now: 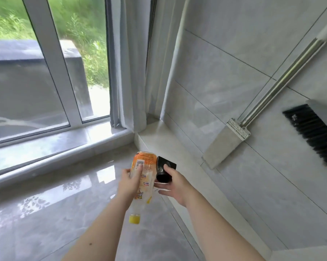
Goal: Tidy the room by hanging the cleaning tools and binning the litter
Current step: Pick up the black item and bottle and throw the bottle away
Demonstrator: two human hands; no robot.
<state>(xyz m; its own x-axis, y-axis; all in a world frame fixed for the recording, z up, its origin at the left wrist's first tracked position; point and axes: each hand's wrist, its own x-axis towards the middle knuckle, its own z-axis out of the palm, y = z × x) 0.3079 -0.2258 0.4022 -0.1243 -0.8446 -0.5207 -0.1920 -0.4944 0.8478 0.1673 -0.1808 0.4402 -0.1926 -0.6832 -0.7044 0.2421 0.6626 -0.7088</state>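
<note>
Tiled floor (45, 213) | bottle (143, 178) in left fingers (138, 171) | black carton (164, 171) under right thumb

Glossy grey marble-look tile floor (45, 213), pale raised ledge (159, 136) along the wall.

Floor surface is polished and reflects the window and greenery outside. A thin grout line runs diagonally near the wall side. A grey sill step (64, 147) borders it under the window (45, 72). The grey curtain (128, 72) hangs down to the corner where sill and ledge meet. Cannot tell whether anything rests directly on the tiles.
</note>
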